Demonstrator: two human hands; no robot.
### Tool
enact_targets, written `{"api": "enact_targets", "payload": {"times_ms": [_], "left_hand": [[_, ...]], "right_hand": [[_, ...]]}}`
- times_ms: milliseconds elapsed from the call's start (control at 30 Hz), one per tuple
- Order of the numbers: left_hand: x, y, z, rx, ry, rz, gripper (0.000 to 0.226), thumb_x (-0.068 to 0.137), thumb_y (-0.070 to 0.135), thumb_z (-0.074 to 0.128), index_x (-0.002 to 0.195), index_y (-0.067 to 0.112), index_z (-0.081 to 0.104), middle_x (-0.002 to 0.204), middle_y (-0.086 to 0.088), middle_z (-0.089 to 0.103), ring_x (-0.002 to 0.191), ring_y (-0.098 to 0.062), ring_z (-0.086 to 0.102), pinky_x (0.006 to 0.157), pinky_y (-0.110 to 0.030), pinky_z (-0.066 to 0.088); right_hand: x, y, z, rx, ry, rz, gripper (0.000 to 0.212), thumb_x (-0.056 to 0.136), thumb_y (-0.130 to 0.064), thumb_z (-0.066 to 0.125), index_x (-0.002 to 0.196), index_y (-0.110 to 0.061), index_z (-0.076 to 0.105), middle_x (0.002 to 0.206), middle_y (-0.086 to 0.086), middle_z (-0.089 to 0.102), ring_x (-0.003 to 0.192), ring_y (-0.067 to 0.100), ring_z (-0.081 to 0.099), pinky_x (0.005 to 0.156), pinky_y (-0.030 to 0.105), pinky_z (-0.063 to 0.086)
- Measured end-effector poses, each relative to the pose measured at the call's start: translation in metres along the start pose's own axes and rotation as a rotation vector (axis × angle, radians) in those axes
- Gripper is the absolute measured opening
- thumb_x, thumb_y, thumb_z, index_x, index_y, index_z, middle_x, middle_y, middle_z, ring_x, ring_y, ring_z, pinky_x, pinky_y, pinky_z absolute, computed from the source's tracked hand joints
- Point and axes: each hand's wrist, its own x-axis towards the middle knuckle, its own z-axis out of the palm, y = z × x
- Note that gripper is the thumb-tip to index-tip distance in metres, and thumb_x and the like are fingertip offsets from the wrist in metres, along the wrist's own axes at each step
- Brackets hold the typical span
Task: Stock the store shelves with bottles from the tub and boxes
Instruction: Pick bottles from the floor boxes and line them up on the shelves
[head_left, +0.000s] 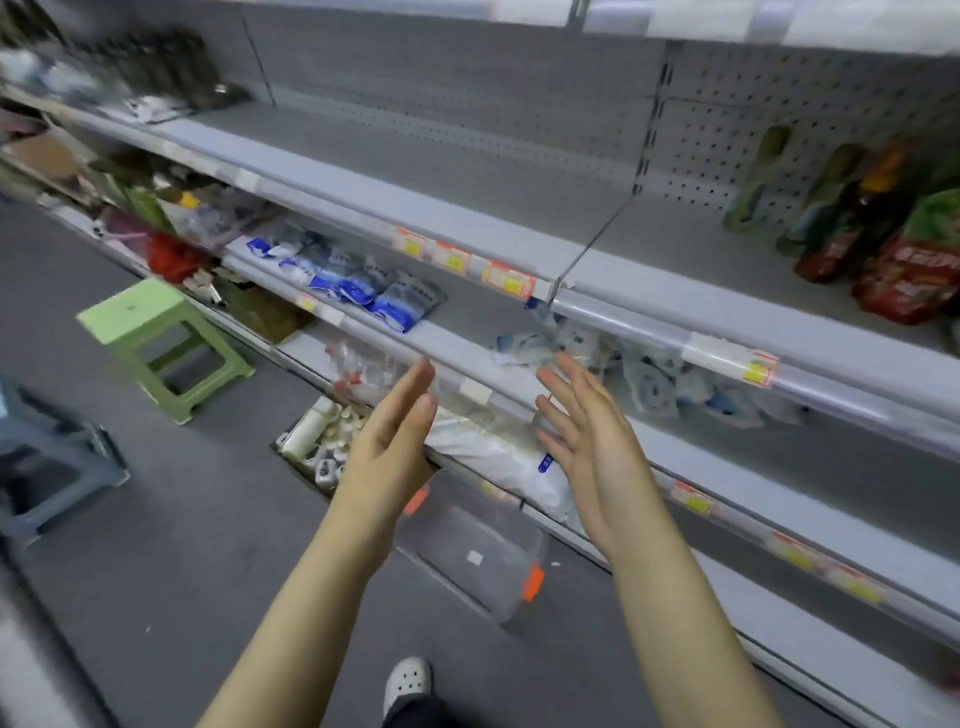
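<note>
Bottles (317, 434): small, white, heaped on the floor (208, 519) at the shelf foot, not yet shelved. Left hand (395, 431) empty, fingers straight. Clear tub (467, 551) beneath the hands looks emptied. Right hand (582, 431) likewise flat, holding nothing. Shelf (415, 208) mostly bare; dark bottles (852, 223) stand far right. Judged: partly done.

Grey floor (208, 545), green stool (137, 309)
</note>
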Motion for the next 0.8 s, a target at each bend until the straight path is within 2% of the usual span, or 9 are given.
{"api": "enact_targets", "payload": {"times_ms": [67, 133, 233, 333, 500, 600, 800], "left_hand": [[-0.001, -0.002, -0.022, -0.03, 0.061, -0.006, 0.052, 0.082, 0.053, 0.056, 0.133, 0.045, 0.049, 0.14, 0.023, 0.05, 0.129, 0.005, 0.045, 0.093, -0.015, 0.045], [0.0, -0.008, -0.05, -0.033, 0.113, -0.001, 0.053, 0.086, 0.053, 0.06, 0.136, 0.042, 0.049, 0.139, 0.023, 0.052, 0.128, 0.004, 0.047, 0.095, -0.02, 0.043], [0.001, -0.014, -0.09, -0.031, 0.156, 0.003, 0.053, 0.085, 0.054, 0.054, 0.137, 0.041, 0.049, 0.137, 0.025, 0.053, 0.129, 0.003, 0.047, 0.103, -0.027, 0.038], [0.006, -0.017, -0.143, -0.068, 0.198, -0.014, 0.043, 0.089, 0.052, 0.057, 0.13, 0.044, 0.051, 0.133, 0.025, 0.056, 0.124, 0.006, 0.05, 0.104, -0.024, 0.041], [0.016, -0.017, -0.24, -0.097, 0.225, -0.043, 0.032, 0.087, 0.053, 0.059, 0.119, 0.051, 0.056, 0.129, 0.028, 0.058, 0.122, 0.008, 0.051, 0.099, -0.022, 0.039], [0.019, -0.018, -0.289, -0.119, 0.25, -0.052, 0.042, 0.077, 0.054, 0.056, 0.119, 0.05, 0.054, 0.123, 0.031, 0.06, 0.113, 0.013, 0.055, 0.094, -0.018, 0.041], [0.023, -0.019, -0.36, -0.092, 0.275, -0.096, 0.047, 0.078, 0.055, 0.053, 0.125, 0.049, 0.05, 0.133, 0.027, 0.053, 0.12, 0.01, 0.049, 0.102, -0.022, 0.038]], "right_hand": [[0.001, 0.011, 0.019, -0.014, -0.039, 0.005, 0.026, 0.1, -0.035, 0.046, 0.124, -0.038, 0.057, 0.128, -0.015, 0.062, 0.125, 0.009, 0.054, 0.105, 0.032, 0.042], [0.003, 0.022, 0.037, -0.037, -0.063, 0.017, 0.025, 0.101, -0.035, 0.045, 0.122, -0.039, 0.057, 0.128, -0.015, 0.062, 0.125, 0.008, 0.054, 0.107, 0.034, 0.041], [0.01, 0.038, 0.063, -0.064, -0.071, 0.04, 0.028, 0.101, -0.035, 0.044, 0.126, -0.037, 0.056, 0.129, -0.015, 0.062, 0.124, 0.007, 0.054, 0.109, 0.035, 0.04], [0.02, 0.06, 0.113, -0.084, -0.076, 0.065, 0.029, 0.102, -0.035, 0.042, 0.128, -0.035, 0.055, 0.128, -0.015, 0.062, 0.125, 0.009, 0.053, 0.104, 0.033, 0.042], [0.034, 0.102, 0.221, -0.104, -0.151, 0.102, 0.03, 0.101, -0.033, 0.045, 0.129, -0.03, 0.056, 0.12, -0.015, 0.065, 0.12, 0.01, 0.056, 0.106, 0.034, 0.041], [0.041, 0.133, 0.274, -0.119, -0.195, 0.093, 0.028, 0.1, -0.031, 0.048, 0.126, -0.031, 0.058, 0.125, -0.011, 0.064, 0.118, 0.007, 0.057, 0.098, 0.029, 0.044], [0.055, 0.164, 0.341, -0.128, -0.198, 0.134, 0.031, 0.101, -0.031, 0.045, 0.13, -0.027, 0.057, 0.124, -0.011, 0.065, 0.122, 0.013, 0.055, 0.104, 0.034, 0.042]]}}
